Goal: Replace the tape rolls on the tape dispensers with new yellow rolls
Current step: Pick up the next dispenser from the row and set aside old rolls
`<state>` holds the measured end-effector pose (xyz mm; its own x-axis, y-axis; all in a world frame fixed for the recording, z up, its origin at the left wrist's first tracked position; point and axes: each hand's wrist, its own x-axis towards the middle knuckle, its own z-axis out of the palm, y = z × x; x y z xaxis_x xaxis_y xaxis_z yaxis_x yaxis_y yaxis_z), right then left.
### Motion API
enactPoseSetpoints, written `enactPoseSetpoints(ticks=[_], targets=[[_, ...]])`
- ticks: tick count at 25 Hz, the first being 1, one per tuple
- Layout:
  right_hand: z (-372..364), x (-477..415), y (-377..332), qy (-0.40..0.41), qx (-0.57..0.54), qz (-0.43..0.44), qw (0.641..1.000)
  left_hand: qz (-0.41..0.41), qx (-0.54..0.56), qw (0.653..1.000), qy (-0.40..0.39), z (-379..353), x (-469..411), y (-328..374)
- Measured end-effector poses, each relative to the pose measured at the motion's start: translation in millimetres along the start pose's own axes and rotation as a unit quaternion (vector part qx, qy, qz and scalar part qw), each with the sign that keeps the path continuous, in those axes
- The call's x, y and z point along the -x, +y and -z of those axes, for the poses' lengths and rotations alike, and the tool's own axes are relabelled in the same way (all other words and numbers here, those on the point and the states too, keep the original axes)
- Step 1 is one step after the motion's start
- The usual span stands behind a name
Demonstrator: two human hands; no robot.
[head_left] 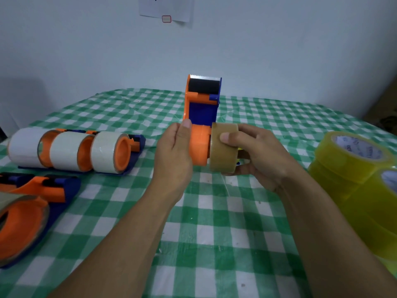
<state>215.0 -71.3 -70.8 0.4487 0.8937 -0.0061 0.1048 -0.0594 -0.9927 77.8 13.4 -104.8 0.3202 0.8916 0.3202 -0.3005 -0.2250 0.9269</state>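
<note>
The lower frame is covered by a green checked tablecloth (pixel 214 233). Yellow rolls (pixel 352 164) are stacked at the right edge, loaded dispensers (pixel 68 149) laid at left. At centre, a dispenser (pixel 202 108) is gripped by the left hand (pixel 174 153); the brown roll (pixel 224 151) against its orange hub (pixel 199 145) is clamped by the right hand (pixel 262 155).

Plain indoor room, home-like makeshift work spot. Tabletop (pixel 279 102) covered in green-white checked cloth (pixel 214 244), set against bare pale wall (pixel 86 39). Paper sheet (pixel 167 7) stuck to wall. Tape dispensers (pixel 68 150) and stacked yellow rolls (pixel 352 160) laid out.
</note>
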Motion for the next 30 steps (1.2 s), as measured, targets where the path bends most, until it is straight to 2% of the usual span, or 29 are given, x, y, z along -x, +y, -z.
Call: enactPoseSetpoints(ticks=[4,9,17,22,27,30], targets=[[11,-1,-7,0.117,-0.026,0.027,0.992,0.021,0.089,0.995,0.045,6,-8,3],[24,-4,-14,0.156,-0.035,0.001,0.987,0.016,0.035,0.999,-0.005,-1,-1,2],[48,-18,-30,0.165,0.165,-0.035,0.972,0.067,0.056,0.995,-0.046,-4,3,5],[60,-47,-21,0.194,0.362,-0.109,0.905,0.084,0.060,0.992,-0.071,0,1,1],[65,-64,-6,0.188,0.440,-0.139,0.867,0.095,0.062,0.991,-0.077,3,-1,-1],[65,-69,-5,0.175,0.465,-0.146,0.856,0.099,0.057,0.991,-0.073,4,-2,-2]])
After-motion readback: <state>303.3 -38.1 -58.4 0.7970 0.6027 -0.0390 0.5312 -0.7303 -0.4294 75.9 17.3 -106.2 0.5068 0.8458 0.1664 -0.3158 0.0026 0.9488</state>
